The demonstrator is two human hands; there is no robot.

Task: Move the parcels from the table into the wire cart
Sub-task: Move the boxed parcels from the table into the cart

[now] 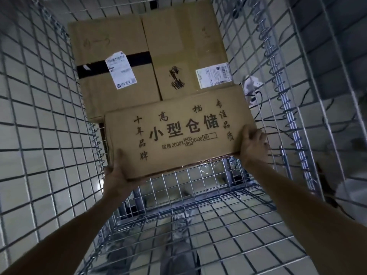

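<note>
A flat brown cardboard parcel printed with black Chinese characters (178,133) is held inside the silver wire-mesh cart (49,120), gripped at its near-left corner by the left hand (117,175) and at its right edge by the right hand (253,144). Just behind it, two larger brown cardboard boxes (117,62) (188,46) with white shipping labels are stacked side by side.
</note>
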